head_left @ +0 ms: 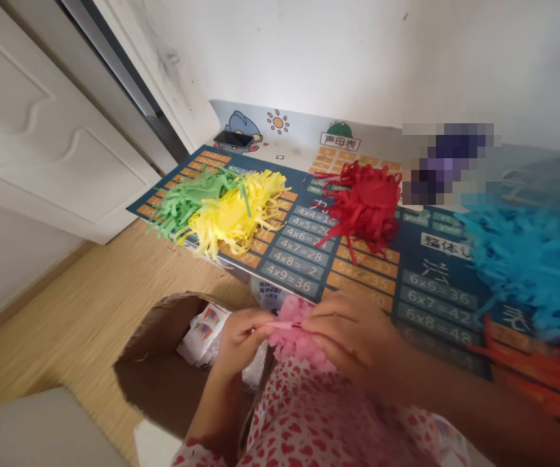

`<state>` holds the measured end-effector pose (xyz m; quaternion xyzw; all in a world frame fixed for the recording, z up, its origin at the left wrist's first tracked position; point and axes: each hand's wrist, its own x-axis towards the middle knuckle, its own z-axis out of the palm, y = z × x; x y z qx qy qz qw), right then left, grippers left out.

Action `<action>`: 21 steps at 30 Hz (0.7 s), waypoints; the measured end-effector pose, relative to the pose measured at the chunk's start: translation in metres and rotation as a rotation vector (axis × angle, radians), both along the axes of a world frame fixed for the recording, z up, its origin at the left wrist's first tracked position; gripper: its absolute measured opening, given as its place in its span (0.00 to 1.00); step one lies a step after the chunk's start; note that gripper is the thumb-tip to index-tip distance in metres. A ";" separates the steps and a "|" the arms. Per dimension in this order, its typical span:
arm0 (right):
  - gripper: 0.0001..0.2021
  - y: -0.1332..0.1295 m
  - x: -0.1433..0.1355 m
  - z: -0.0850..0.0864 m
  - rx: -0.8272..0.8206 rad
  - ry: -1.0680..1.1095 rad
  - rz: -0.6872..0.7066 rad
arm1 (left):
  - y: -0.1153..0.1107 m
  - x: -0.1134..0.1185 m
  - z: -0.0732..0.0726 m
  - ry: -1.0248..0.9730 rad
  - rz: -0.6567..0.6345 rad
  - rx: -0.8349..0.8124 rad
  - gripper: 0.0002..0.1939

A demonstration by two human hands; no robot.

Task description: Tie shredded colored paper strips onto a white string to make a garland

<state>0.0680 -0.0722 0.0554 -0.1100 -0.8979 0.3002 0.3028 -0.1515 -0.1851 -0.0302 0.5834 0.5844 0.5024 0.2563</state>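
Pink fringed tissue paper hangs over my lap, just off the table's near edge. My left hand pinches one end of its narrow twisted strip between thumb and fingers. My right hand closes on the strip from the other side, its fingertips partly covering the paper. Beyond my hands lie bundles of fringed paper on the table: a green one touching a yellow one, and a red one. A blue bundle and an orange one are at the right.
A mat printed with multiplication tables covers the table. At the back left lies a dark phone. Below the near edge stands an open cardboard box holding plastic packaging and printed paper. A pixelated patch blurs the back right.
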 end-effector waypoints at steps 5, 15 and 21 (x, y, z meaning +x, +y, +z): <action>0.12 -0.006 0.007 -0.007 -0.014 0.068 -0.030 | 0.002 0.008 0.002 -0.017 -0.009 -0.003 0.16; 0.11 -0.008 0.008 -0.006 -0.004 0.097 -0.097 | 0.004 0.013 0.006 0.019 -0.018 -0.021 0.18; 0.07 -0.009 0.007 -0.008 -0.057 0.104 -0.128 | 0.004 0.014 0.003 0.009 -0.027 -0.057 0.18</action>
